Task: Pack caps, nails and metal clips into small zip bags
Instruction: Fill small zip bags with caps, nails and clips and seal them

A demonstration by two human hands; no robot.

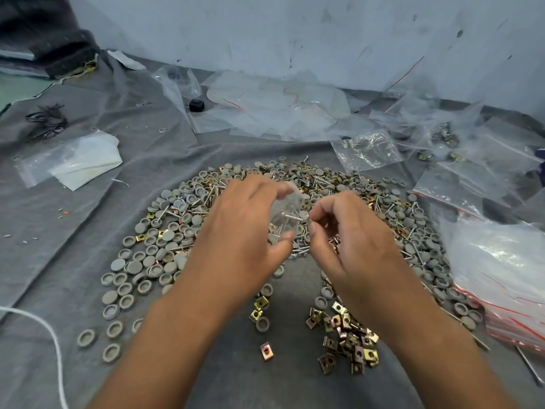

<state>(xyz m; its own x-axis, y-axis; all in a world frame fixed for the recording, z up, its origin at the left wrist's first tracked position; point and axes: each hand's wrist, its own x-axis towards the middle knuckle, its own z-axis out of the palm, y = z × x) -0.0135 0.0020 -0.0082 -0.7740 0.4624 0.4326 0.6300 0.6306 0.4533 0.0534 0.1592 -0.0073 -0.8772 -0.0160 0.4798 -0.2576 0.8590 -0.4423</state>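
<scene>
The small zip bag (285, 212) sits above the middle of the pile, held up in your left hand (244, 228), with your index finger curled over its far top edge and your thumb under its near edge, so the fingers (272, 188) are clamped on the bag with its mouth facing right. A few nails already show through the clear plastic. Just right of the bag's mouth, your right hand (351, 234) pinches a nail (295, 216) between thumb and forefinger; the nail lies level, its head end reaching into the bag and its other end caught at your fingertips. The remaining right fingers are curled in loosely. Beneath both hands spreads the heap of grey caps (147, 255), mixed with loose nails and brassy pieces, forming a broad arc on the grey cloth (88, 219) covering the surface. Near you, right of centre, lies a separate cluster of metal clips (351, 338), with a few strays just left of it. A stack of red-lined zip bags (507, 293) rests at the right edge, touching the caps. Farther off, crumpled clear bags (274, 110) lie against the pale wall, with a small black block (196, 105) among them. At far left are a flat bag with white paper (79, 160) and a bundle of dark ties (45, 119). A white cord (44, 329) crosses the near left corner.
</scene>
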